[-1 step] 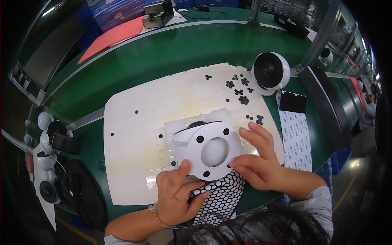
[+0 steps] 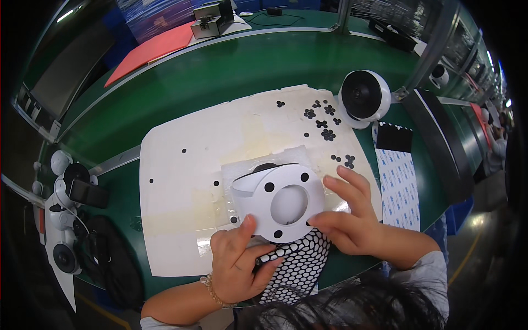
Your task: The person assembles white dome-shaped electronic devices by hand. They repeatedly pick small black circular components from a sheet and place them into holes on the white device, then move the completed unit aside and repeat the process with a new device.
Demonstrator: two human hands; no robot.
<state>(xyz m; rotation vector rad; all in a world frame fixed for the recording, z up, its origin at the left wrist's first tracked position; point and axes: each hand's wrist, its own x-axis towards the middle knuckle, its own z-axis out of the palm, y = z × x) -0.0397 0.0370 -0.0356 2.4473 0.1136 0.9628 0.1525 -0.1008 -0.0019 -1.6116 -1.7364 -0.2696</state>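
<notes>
A white camera (image 2: 257,199) lies tilted on a clear plastic-covered pad, its round base facing up around a large central opening. Several black round pads sit on the base ring, one of them a black dot (image 2: 278,234) at the near side. My left hand (image 2: 239,261) pinches the honeycomb-patterned black-and-white sticker sheet (image 2: 305,258) between thumb and fingers, while its index fingertip touches the base's left edge. At the base's right edge, a fingertip of my right hand (image 2: 352,217) presses on another black pad, mostly covered; its upper fingers are spread apart.
Loose black dots (image 2: 328,135) lie clustered on the white board (image 2: 181,231). Beyond its far right corner stands another white camera (image 2: 365,96). A printed white strip (image 2: 399,187) and a long black bar (image 2: 443,146) lie at right; several cameras (image 2: 66,257) crowd the left.
The raised fingers of my right hand have shifted slightly away from the base. My left hand, the sheet and the camera stay in place.
</notes>
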